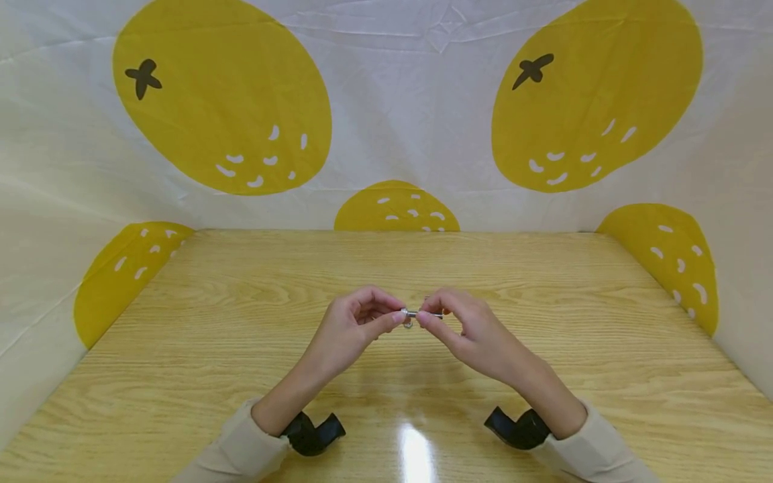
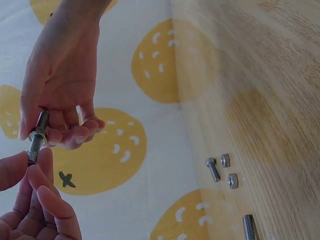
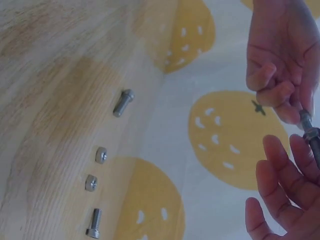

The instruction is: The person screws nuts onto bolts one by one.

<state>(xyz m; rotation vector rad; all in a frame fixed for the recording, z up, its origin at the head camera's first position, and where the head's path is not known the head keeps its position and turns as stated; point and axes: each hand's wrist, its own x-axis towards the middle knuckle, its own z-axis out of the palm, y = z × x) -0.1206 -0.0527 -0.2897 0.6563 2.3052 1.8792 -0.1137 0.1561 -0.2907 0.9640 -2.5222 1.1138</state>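
Between the two hands, held above the table, is a metal bolt with a nut round its threaded shank. My left hand pinches one end of the bolt between thumb and fingertip. At the nut, the thumb and index finger of my right hand pinch it, and the free shank points back toward that palm. The other right fingers are loosely spread in the right wrist view. Fingertips partly cover the bolt's ends.
On the wooden table lie a loose bolt, two nuts, one nut beside the other nut, and another bolt. In the head view the hands mostly hide them. White cloth with yellow fruit prints surrounds the table.
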